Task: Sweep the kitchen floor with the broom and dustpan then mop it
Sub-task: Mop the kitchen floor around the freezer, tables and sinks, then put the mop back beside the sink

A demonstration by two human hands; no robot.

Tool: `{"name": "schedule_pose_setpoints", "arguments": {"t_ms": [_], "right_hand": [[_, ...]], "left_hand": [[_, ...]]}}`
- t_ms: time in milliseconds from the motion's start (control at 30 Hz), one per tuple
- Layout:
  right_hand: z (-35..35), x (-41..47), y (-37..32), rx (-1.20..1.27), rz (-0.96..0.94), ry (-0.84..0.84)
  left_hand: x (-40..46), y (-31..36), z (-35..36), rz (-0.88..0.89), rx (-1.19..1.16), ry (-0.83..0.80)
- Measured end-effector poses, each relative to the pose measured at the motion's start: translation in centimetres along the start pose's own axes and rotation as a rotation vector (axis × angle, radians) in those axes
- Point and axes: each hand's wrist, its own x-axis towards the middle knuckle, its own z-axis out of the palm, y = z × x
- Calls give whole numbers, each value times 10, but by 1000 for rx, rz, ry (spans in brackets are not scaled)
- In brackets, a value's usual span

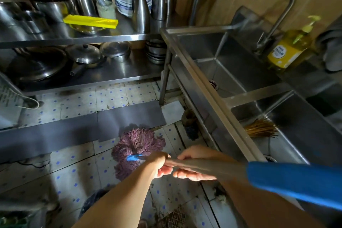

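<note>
Mop [137, 146] in use: purple string head on the tiled floor [74, 168] just ahead of the grip, beside the sink unit [212, 87]. Both hands wrap the handle [207, 167]; left hand [159, 163] nearer the head, fingers curled round the shaft, right hand [196, 164] just behind it, also closed on it. Blue sleeve of the handle runs back past the right hand. Judging by this, sweeping looks done, mopping underway; broom bristles [261, 128] lie in the sink basin. How much floor is left: cannot tell.
</note>
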Motion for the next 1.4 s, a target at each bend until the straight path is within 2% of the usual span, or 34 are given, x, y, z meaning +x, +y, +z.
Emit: {"name": "schedule_pose_setpoints", "arguments": {"t_ms": [67, 167, 333, 467, 633, 733, 800, 900, 1200, 1400], "right_hand": [[-7, 1, -3, 111, -139, -19], [-8, 4, -14, 185, -318, 6], [2, 21, -55, 278, -401, 344], [7, 41, -84, 58, -603, 522], [6, 61, -113, -361, -768, 842], [-1, 71, -129, -468, -854, 961], [-5, 75, -139, -489, -909, 987], [-12, 86, -154, -444, -972, 956], [-23, 93, -171, -385, -1082, 973], [-16, 54, -183, -321, -1190, 1016]], "left_hand": [[3, 9, -4, 63, -90, 18], [6, 28, -12, 171, -99, 52], [23, 61, -29, 303, -99, -1], [28, 82, -42, 472, 71, 57], [46, 104, -60, 647, 350, 227], [57, 118, -69, 711, 502, 334], [68, 125, -73, 722, 627, 385], [85, 136, -76, 722, 699, 368], [99, 154, -75, 846, 640, 323], [62, 169, -66, 958, 578, 355]]}}
